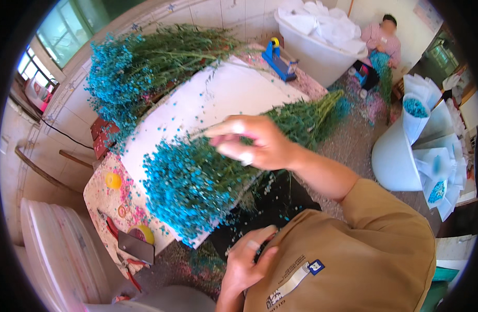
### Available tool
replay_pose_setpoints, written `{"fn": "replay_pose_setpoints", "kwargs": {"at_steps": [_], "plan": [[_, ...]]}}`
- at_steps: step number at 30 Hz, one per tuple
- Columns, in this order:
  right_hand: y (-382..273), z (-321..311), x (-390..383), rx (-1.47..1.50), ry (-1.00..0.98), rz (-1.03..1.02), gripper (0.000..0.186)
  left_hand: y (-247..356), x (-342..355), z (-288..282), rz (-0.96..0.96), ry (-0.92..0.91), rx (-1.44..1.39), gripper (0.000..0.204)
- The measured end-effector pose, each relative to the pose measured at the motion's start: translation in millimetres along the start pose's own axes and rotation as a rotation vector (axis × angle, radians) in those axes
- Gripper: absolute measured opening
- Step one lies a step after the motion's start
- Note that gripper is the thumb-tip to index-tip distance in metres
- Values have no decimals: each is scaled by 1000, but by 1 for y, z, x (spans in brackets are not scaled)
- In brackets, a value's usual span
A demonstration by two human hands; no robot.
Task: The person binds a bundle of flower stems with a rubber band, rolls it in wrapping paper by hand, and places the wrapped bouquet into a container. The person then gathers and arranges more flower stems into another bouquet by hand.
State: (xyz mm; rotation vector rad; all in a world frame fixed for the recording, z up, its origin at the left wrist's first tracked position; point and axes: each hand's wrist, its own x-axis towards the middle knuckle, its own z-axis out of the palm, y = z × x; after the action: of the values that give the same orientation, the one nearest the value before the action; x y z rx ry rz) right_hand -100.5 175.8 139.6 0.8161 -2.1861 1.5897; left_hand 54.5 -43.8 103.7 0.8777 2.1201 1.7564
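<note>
- Blue baby's-breath bunch is lying on the white sheet, blooms leftward.
- Left hand is resting half-curled near the body; I cannot tell its contents.
- Right hand is hanging half-open over green stems; handling lightly should be sparing blooms.

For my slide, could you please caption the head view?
Right hand over a blue flower bunch on a white surface; left hand by brown garment.

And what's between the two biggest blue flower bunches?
A speckled white sheet lies between the back bunch and the front bunch, as the head view shows.
</note>
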Motion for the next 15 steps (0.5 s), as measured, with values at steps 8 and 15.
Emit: {"fn": "replay_pose_setpoints", "kwargs": {"at_steps": [8, 15], "plan": [[73, -184, -157, 6, 536, 652, 24, 128, 123, 83, 982, 237, -27, 38], [188, -245, -236, 313, 967, 1005, 47, 136, 122, 69, 894, 41, 302, 24]]}}
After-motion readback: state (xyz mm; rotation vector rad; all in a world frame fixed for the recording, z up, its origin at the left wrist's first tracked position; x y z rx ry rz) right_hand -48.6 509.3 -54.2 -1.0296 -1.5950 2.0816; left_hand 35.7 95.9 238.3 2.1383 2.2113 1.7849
